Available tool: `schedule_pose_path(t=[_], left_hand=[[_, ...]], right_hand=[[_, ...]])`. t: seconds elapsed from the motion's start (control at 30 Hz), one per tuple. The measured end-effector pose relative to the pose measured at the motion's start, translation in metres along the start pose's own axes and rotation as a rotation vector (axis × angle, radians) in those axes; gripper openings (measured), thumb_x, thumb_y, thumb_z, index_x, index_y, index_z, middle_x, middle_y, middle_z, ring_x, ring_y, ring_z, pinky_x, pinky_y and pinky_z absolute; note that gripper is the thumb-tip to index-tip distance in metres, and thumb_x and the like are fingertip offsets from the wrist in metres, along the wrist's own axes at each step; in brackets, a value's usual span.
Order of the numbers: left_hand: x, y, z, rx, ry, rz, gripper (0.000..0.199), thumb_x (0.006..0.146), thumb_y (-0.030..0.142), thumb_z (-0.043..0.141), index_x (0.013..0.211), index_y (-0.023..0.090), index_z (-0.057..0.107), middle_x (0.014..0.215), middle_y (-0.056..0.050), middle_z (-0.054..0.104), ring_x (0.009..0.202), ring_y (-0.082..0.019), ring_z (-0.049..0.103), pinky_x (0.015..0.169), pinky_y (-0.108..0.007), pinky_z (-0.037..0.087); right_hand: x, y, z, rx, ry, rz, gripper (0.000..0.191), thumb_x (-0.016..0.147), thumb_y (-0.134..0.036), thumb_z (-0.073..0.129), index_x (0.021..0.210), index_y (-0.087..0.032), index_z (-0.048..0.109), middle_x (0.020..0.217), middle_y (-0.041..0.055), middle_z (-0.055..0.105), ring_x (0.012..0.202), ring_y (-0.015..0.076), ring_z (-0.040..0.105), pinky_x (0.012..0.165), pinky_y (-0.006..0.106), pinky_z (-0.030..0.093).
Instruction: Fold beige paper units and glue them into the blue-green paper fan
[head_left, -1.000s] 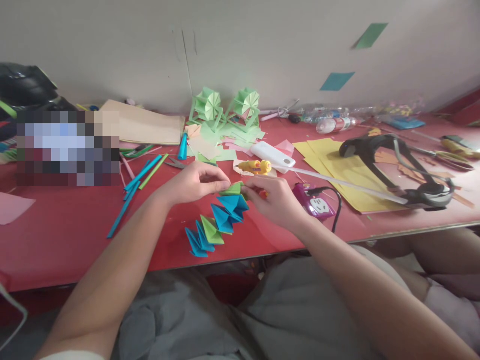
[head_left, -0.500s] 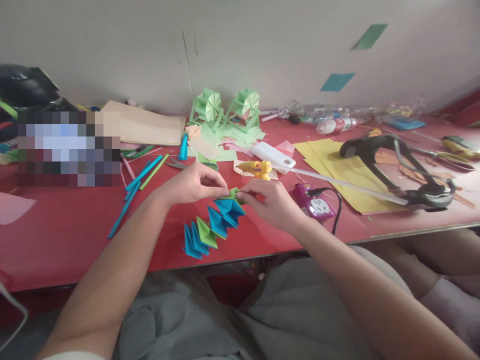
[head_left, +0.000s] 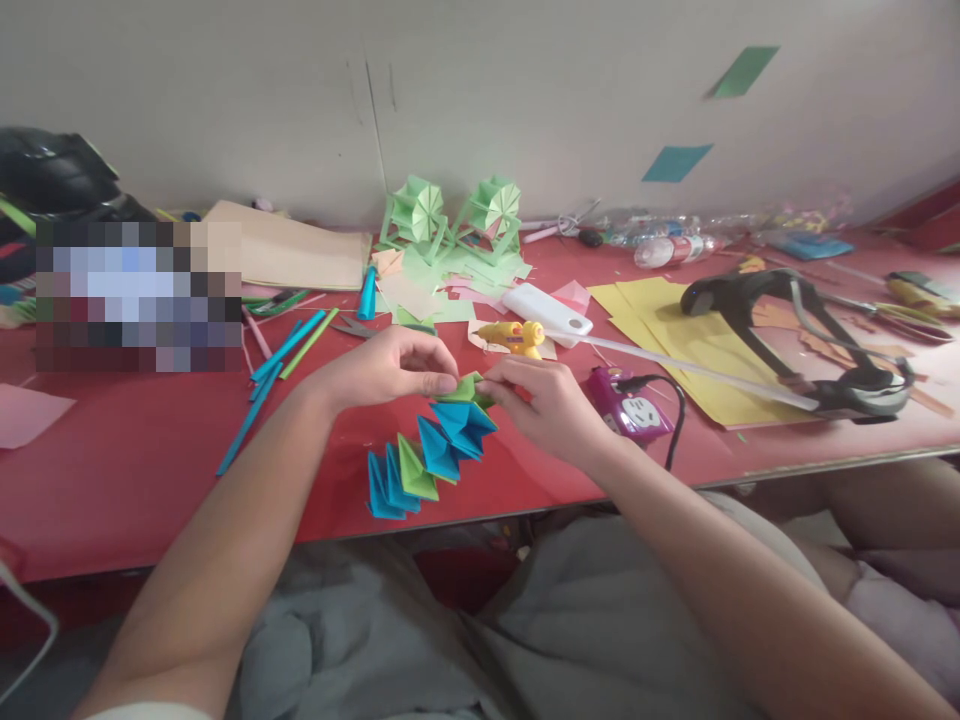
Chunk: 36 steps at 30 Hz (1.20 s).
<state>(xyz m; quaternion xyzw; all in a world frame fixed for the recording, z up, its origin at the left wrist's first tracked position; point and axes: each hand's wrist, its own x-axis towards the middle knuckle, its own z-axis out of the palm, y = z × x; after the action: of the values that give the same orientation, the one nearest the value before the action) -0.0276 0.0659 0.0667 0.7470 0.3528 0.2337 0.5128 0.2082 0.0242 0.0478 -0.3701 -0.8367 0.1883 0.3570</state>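
At the front edge of the red table (head_left: pixel 150 490), both hands at 1 end of a zigzag folded-paper chain (head_left: pixel 418 474), blue and green by turns. Left hand (head_left: pixel 379 368): thumb and forefinger nearly together, pinching the green end fold (head_left: pixel 465 386). Right hand (head_left: pixel 551 402): fingers curled in, tips apparently gripping the other side of that fold; exact contact partly hidden. Change since 0.5 s ago is slight: more of the green fold shows between the fingertips, and the blue folds (head_left: pixel 463 424) just below sit a touch farther right. Neither hand has let go, so I judge this fine adjusting at the same fold. Chain slants down toward the near left; cannot tell whether its lower end touches the table. Just beyond the hands, a yellow glue gun (head_left: pixel 510 333); to the right, a purple power socket (head_left: pixel 626 422); farther back, 2 pale green paper models (head_left: pixel 496 212)
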Motion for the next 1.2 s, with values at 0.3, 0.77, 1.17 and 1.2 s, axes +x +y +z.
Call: schedule_pose_path(t=[0.3, 0.77, 1.17, 1.2], left_hand=[[-0.0028, 0.0031, -0.0021, -0.129, -0.207, -0.041, 0.041, 0.086, 0.053, 0.069, 0.108, 0.018, 0.066, 0.099, -0.005, 0.066, 0.088, -0.017, 0.061, 0.077, -0.026, 0.05], [-0.0008, 0.0026, -0.0007, -0.194, -0.174, -0.093, 0.034, 0.083, 0.046, 0.073, 0.101, 0.018, 0.065, 0.086, -0.001, 0.059, 0.078, -0.013, 0.053, 0.072, -0.025, 0.044], [-0.0016, 0.0061, 0.0014, -0.127, -0.151, -0.088, 0.027, 0.087, 0.042, 0.071, 0.101, 0.019, 0.07, 0.099, -0.003, 0.07, 0.091, -0.015, 0.065, 0.082, -0.026, 0.051], [-0.0014, 0.0065, 0.0023, -0.117, -0.126, -0.078, 0.028, 0.085, 0.041, 0.073, 0.1, 0.018, 0.07, 0.098, -0.004, 0.071, 0.09, -0.015, 0.066, 0.08, -0.026, 0.053]], right_hand=[[-0.002, -0.0008, 0.0013, -0.042, 0.177, -0.195, 0.017, 0.1, -0.025, 0.054, 0.089, -0.023, 0.066, 0.087, 0.0045, 0.071, 0.081, 0.0177, 0.065, 0.078, 0.034, 0.051], [0.0011, 0.0036, 0.0013, -0.048, 0.164, -0.292, 0.008, 0.098, -0.019, 0.056, 0.096, -0.021, 0.064, 0.093, 0.0071, 0.071, 0.087, 0.0193, 0.066, 0.079, 0.034, 0.054], [0.0003, -0.0009, 0.0081, 0.014, 0.148, -0.145, 0.013, 0.099, -0.019, 0.053, 0.088, -0.02, 0.061, 0.079, 0.0031, 0.064, 0.074, 0.0151, 0.058, 0.068, 0.029, 0.047], [0.0005, -0.0008, 0.0079, 0.012, 0.138, -0.141, 0.014, 0.098, -0.018, 0.053, 0.086, -0.02, 0.06, 0.078, 0.0029, 0.063, 0.073, 0.0151, 0.057, 0.068, 0.029, 0.046]])
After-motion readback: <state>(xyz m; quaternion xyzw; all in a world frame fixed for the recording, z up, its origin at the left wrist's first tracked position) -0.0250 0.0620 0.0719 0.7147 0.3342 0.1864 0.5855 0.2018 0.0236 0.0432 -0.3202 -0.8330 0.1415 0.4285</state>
